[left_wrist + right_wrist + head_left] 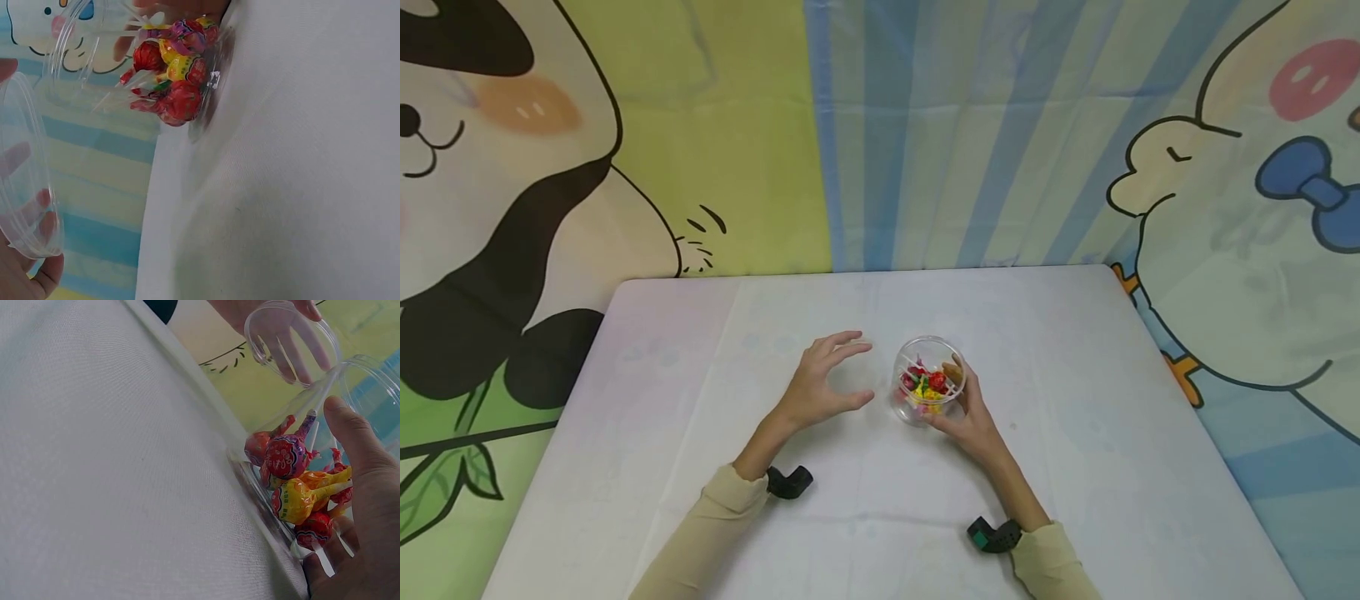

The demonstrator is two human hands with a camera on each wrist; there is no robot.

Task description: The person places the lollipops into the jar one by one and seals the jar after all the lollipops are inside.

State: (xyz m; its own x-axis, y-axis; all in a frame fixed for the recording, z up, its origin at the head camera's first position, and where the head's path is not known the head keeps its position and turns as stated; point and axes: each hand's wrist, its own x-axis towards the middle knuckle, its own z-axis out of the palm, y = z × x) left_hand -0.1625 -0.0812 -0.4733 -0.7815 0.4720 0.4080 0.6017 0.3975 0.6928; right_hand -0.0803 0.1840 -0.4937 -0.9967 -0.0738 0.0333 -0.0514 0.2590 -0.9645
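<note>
A clear round jar (898, 377) stands upright on the white table with its mouth uncovered. Inside it lie several wrapped lollipops (929, 385), red, yellow and purple, their white sticks pointing up. My right hand (976, 427) grips the jar's right side, thumb at the front and fingers behind. Left of the jar and apart from it, my left hand (822, 385) holds a clear round lid (28, 194) by its edge between thumb and fingers. That lid is barely visible in the head view but plain in both wrist views.
A white cloth covers the table (865, 533). Behind it hangs a cartoon-printed curtain (760, 167) with green and blue stripes. Each wrist wears a small black device, the left one (790, 482) and the right one (994, 536).
</note>
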